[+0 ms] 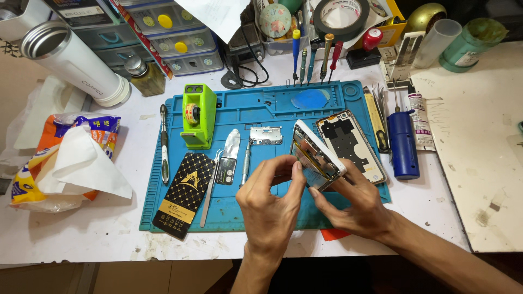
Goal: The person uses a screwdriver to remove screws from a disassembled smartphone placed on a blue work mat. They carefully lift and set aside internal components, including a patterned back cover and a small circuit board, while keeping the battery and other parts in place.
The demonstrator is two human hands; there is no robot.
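**Working on the open phone, held over the mat**

Both hands hold a phone (317, 158) up on its edge, just above the blue mat (256, 117) on the desk (98, 234). The phone has no back on it, so its insides show.

The right hand (357, 204) is clamped on the phone from below, with its fingers wrapped round the lower edge. The left hand (269, 201) has its thumb and first finger pinched together at the near edge of the phone. Whether it grips a tiny part there is too small to tell.

To do this well, I think the right hand should keep the phone very still and let only the left hand do the small moves. A soft pull is best, as thin parts inside can tear. It helps to stay low over the mat, so a dropped bit lands there and does not roll away.

The back cover (351, 144) lies flat just behind the phone. A small metal plate (266, 135), a screwdriver (245, 163) and a green tape holder (198, 115) lie further left on the mat.
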